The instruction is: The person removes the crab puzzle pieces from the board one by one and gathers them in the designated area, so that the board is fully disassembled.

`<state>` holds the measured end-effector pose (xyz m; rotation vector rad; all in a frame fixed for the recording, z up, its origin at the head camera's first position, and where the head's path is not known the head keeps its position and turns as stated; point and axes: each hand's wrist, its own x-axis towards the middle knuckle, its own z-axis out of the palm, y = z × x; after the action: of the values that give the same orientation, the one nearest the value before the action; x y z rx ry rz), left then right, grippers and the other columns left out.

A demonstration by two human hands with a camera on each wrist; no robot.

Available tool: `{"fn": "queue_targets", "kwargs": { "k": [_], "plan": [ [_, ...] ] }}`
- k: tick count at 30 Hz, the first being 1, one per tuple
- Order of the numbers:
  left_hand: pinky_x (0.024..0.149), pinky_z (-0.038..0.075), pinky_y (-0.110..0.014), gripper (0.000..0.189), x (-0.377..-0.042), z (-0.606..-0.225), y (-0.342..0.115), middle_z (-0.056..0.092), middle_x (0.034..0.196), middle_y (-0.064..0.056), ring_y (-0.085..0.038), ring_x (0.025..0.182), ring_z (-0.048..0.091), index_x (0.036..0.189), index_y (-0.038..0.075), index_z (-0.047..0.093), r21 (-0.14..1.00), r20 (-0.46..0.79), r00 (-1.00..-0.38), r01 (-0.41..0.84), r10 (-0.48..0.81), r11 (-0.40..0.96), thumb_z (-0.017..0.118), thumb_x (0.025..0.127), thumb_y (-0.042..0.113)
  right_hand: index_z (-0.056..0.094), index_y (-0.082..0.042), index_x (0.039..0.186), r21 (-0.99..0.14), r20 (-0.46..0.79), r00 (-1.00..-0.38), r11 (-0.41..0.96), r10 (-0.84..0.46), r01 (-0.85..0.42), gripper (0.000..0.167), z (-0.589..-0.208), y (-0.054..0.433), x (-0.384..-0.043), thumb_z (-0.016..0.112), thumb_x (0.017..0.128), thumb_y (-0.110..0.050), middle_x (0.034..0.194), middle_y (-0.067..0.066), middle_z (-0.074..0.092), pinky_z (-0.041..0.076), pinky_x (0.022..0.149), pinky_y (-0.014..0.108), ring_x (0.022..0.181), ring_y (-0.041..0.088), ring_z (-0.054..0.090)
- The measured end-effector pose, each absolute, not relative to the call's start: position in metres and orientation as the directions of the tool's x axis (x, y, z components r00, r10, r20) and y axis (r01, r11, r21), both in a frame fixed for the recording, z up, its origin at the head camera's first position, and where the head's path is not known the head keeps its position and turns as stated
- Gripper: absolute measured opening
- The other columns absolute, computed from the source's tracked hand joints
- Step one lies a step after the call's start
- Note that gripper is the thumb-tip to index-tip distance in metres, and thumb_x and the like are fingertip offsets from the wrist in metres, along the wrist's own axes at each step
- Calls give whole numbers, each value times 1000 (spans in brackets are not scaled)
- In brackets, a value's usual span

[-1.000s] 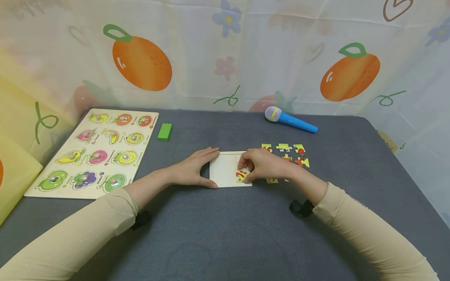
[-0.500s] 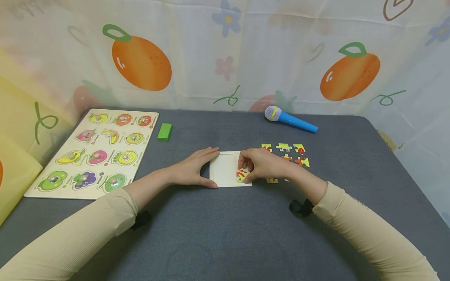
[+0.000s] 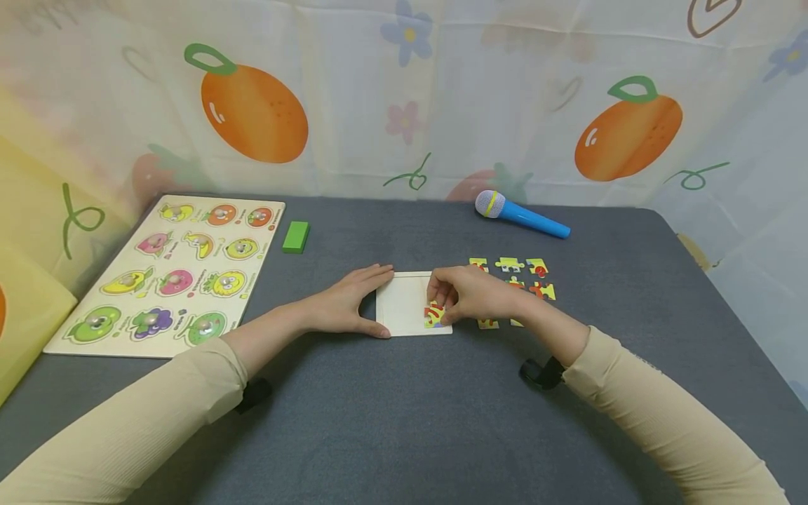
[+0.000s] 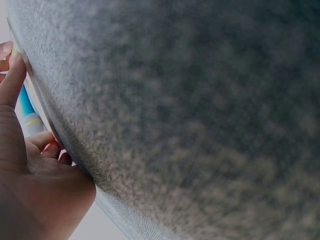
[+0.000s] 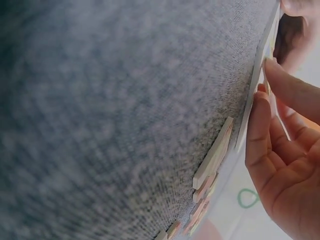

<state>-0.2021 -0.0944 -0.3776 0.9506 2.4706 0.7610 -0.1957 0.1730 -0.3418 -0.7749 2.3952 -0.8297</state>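
Note:
In the head view a pale, shallow puzzle tray (image 3: 400, 308) lies on the dark grey table. My left hand (image 3: 344, 301) spans its left side, fingers extended at the far corner and thumb along the near corner. A yellow and red jigsaw piece (image 3: 433, 315) lies at the tray's near right corner. My right hand (image 3: 473, 294) bends over that corner and pinches the piece between thumb and fingers, partly covering it. In the right wrist view the thumb (image 5: 287, 85) reaches over the tray's edge (image 5: 250, 110). The left wrist view shows the left thumb (image 4: 14, 82) at the tray's edge.
Several loose jigsaw pieces (image 3: 509, 265) lie right of the tray, some hidden behind the right hand. A blue toy microphone (image 3: 533, 221) is behind them. At back left are a green block (image 3: 296, 238) and a fruit peg-puzzle board (image 3: 189, 301). A printed curtain (image 3: 353, 91) hangs behind.
The jigsaw piece has turned slightly and settled a little nearer the tray's right corner. The right thumb has shifted slightly. The left hand keeps its place.

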Motion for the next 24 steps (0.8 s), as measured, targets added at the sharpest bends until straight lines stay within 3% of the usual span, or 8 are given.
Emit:
{"fn": "queue_targets", "kwargs": {
  "k": [8, 24],
  "plan": [
    [124, 18, -59, 102, -202, -377, -95, 18, 167, -13, -36, 156, 11, 156, 3, 25, 604, -155, -698, 493, 699, 626, 81, 79, 40, 64, -10, 100, -695, -243, -724, 637, -645, -334, 12, -341, 173, -197, 68, 90, -4, 84, 4, 65, 49, 66, 26, 72, 13, 57],
    [124, 18, -58, 101, -201, -377, -94, 19, 167, -13, -36, 156, 11, 156, 4, 26, 596, -157, -697, 498, 700, 630, 81, 80, 40, 64, -9, 102, -736, -251, -744, 622, -619, -268, 11, -335, 186, -198, 63, 93, -4, 83, 4, 64, 56, 72, 32, 73, 15, 60]
  ]
}}
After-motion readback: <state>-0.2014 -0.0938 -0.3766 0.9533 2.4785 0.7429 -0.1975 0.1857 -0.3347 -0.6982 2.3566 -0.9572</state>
